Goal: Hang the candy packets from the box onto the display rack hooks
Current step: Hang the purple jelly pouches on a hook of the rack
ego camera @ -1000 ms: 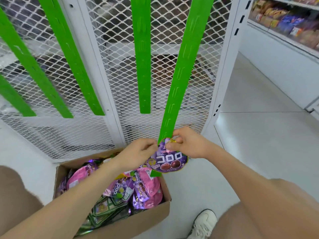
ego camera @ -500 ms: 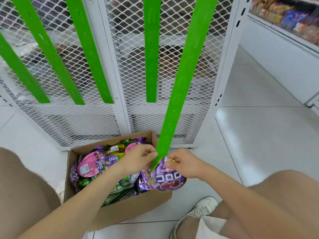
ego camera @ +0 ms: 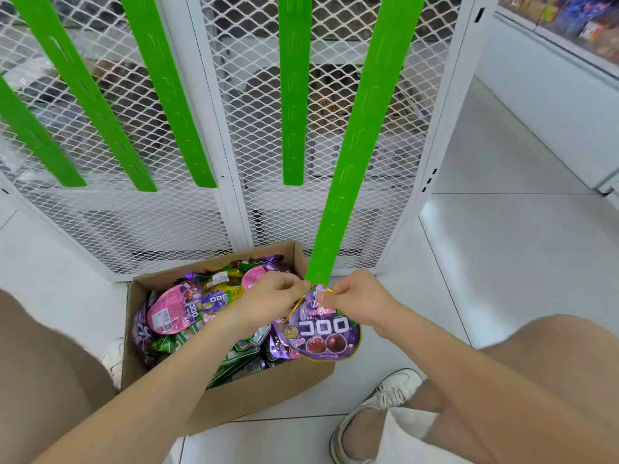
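A round purple candy packet (ego camera: 323, 333) hangs at the bottom end of the rightmost green hanging strip (ego camera: 351, 155). My left hand (ego camera: 271, 299) pinches the strip's lower tip and the packet's top from the left. My right hand (ego camera: 358, 301) pinches the packet's top edge from the right. Below and to the left, an open cardboard box (ego camera: 234, 393) on the floor holds several pink, purple and green candy packets (ego camera: 174, 311).
Several more green strips (ego camera: 293, 95) hang on a white mesh rack (ego camera: 234, 212). White tiled floor lies to the right, with a stocked shelf (ego camera: 576, 21) at the upper right. My knees and a white shoe (ego camera: 378, 403) fill the lower edge.
The view has tilted down, so the hands, the packet and the box sit lower in frame. Both hands kept their hold at the strip's tip.
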### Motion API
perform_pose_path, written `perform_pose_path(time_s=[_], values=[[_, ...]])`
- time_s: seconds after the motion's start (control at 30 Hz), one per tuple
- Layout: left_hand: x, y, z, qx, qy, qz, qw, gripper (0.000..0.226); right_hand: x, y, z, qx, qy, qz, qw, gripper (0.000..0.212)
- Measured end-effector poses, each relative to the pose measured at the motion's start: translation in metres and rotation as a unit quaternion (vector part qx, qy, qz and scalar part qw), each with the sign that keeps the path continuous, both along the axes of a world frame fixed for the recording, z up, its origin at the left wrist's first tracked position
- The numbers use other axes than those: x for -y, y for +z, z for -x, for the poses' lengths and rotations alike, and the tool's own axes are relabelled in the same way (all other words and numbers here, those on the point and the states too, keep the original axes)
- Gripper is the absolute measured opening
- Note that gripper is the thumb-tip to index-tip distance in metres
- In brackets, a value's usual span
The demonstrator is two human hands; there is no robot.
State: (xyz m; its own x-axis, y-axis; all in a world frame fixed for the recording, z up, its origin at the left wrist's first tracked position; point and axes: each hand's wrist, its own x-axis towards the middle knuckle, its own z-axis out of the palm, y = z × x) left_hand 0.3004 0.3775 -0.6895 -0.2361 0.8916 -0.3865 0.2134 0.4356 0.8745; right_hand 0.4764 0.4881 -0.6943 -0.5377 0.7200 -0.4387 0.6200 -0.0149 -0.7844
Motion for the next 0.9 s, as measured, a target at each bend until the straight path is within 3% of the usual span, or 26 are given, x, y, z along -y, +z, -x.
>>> perform_pose_path(time_s=[0.07,0.17,0.27,0.43,0.7,0.83,0.9], values=[[-0.001,-0.002,-0.002,-0.016,0.009,-0.013,1.000,0.036,-0.001,-0.002,0.001,0.002,-0.012,0.025,1.000,0.062],[-0.002,-0.006,-0.006,-0.005,0.026,-0.032,0.999,0.035,-0.002,0.001,0.004,0.021,-0.032,0.048,0.998,0.037],[-0.001,-0.010,-0.009,0.002,0.040,-0.055,0.998,0.038,-0.007,0.008,0.006,0.037,-0.047,0.066,0.996,0.029],[-0.001,-0.014,-0.012,0.021,0.062,-0.070,0.995,0.041,-0.009,0.004,0.009,0.063,-0.047,0.074,0.994,0.044],[-0.001,-0.013,-0.012,0.024,0.056,-0.062,0.996,0.044,-0.005,-0.004,0.005,0.085,-0.002,0.059,0.995,0.038],[-0.002,-0.017,-0.008,0.021,0.062,-0.061,0.996,0.038,-0.003,-0.010,0.003,0.075,0.031,0.019,0.997,0.047],[-0.003,-0.018,-0.007,-0.004,0.066,-0.065,0.996,0.035,-0.001,-0.010,0.004,0.064,0.050,-0.026,0.996,0.061]])
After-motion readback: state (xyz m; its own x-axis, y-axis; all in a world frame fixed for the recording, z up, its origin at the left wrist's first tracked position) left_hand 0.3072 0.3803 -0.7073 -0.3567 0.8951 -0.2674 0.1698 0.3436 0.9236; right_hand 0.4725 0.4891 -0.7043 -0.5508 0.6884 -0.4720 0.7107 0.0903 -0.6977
